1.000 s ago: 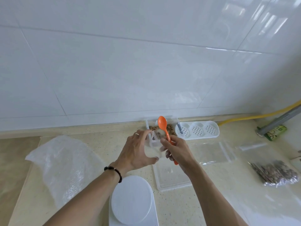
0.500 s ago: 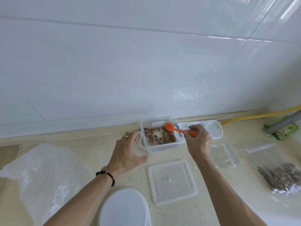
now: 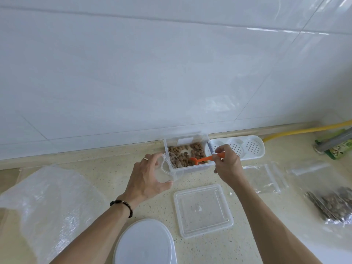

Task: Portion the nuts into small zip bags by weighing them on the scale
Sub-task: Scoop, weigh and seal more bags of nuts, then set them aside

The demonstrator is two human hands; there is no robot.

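A clear box (image 3: 185, 139) of brown nuts (image 3: 182, 156) stands against the wall. My right hand (image 3: 227, 165) grips an orange spoon (image 3: 204, 159) whose bowl is down among the nuts. My left hand (image 3: 147, 176) holds a small clear zip bag (image 3: 167, 169) with its mouth open, right beside the box's left front corner. The white round scale (image 3: 145, 242) sits at the bottom edge, between my forearms.
The box's clear lid (image 3: 202, 209) lies in front of it. Empty zip bags (image 3: 263, 177) lie to the right, filled nut bags (image 3: 332, 205) at far right. A white perforated tray (image 3: 245, 147) stands by the wall, bubble wrap (image 3: 47, 204) at left, and a yellow hose (image 3: 304, 129).
My right hand moved from the bag to the box and lowered the spoon into the nuts. My left hand carried the open bag up beside the box.
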